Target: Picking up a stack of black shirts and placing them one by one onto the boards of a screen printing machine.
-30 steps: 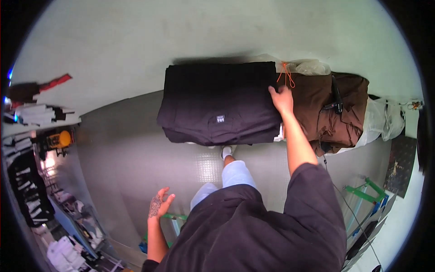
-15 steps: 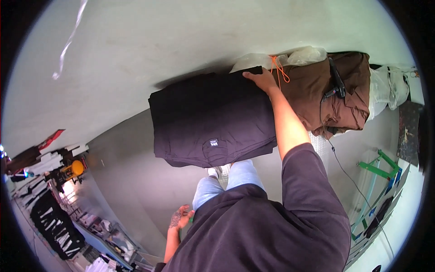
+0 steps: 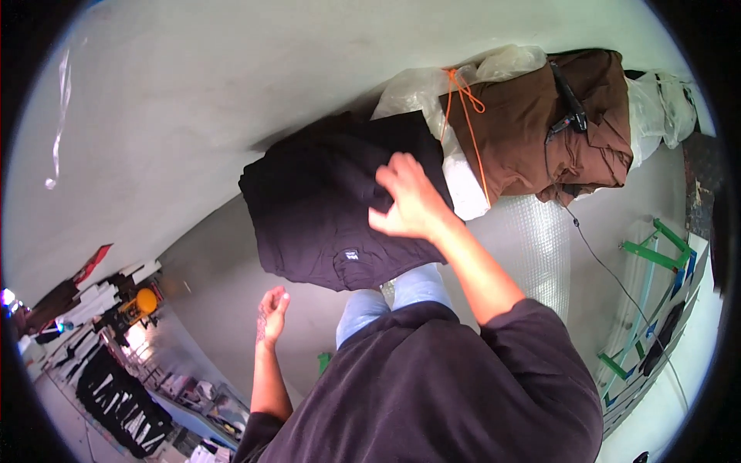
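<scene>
A thick pile of folded black garments (image 3: 309,201) stands against the pale wall, with a small light label on a pocket at its near side. My right hand (image 3: 409,201) is over the pile's right half, thumb and fingers apart and slightly blurred; whether the fingertips touch the cloth is unclear. Off the pile's near left corner hangs my left hand (image 3: 272,310), with loosely bent fingers and nothing visible in it.
Right of the pile lies a brown cloth bundle (image 3: 509,147) with an orange cord (image 3: 468,100), clear plastic and a black corded tool (image 3: 570,96). A green-ended ladder (image 3: 648,251) is at the right. Shelving with goods (image 3: 193,393) fills the lower left.
My right hand has left the pile's far right corner and moved nearer, over its top. My left hand has risen forward toward the pile. The pile's top cloth looks more rumpled.
</scene>
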### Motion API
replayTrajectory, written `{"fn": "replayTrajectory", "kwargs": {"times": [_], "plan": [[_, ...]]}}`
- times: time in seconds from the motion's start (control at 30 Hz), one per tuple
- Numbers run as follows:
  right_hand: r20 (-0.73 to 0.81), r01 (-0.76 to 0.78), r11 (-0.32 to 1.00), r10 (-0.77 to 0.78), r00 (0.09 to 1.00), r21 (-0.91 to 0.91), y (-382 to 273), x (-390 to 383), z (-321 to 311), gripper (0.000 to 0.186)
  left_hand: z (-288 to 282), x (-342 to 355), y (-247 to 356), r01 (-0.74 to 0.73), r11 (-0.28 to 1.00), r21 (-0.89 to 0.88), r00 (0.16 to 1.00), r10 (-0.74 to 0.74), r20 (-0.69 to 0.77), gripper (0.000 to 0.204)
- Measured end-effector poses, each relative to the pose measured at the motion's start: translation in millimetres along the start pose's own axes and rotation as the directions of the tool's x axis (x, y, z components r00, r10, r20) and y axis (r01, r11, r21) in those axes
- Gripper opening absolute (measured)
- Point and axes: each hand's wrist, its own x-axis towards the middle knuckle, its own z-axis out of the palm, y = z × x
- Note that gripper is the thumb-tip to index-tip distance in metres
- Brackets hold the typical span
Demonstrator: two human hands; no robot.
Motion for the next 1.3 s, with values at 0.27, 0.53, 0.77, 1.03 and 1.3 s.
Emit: {"fn": "replayTrajectory", "kwargs": {"times": [0.27,0.53,0.77,1.03,1.3], "plan": [[0.083,0.091,0.995,-0.094,0.992,0.033,-53,-76,-2,0.050,-22,78,47,-0.215,0.970,-0.110,0.954,0.185,-0.235,0.067],[-0.085,-0.256,0.945,0.277,0.957,0.202,8,-78,-29,0.040,-37,188,121,-0.157,0.987,0.033,0.965,0.161,-0.208,0.097],[-0.013,-0.457,0.837,0.482,0.876,0.301,8,-113,-28,0.040,-31,251,145,-0.222,0.973,-0.054,0.969,0.227,0.100,0.104],[0.035,-0.622,0.552,0.732,0.681,0.556,85,-111,-16,0.068,-20,264,136,-0.205,0.974,-0.097,0.941,0.223,0.255,0.105],[-0.015,-0.578,0.670,0.659,0.752,0.465,118,-104,4,0.091,-21,272,116,0.053,0.941,-0.334,0.934,0.072,0.351,0.107]]}}
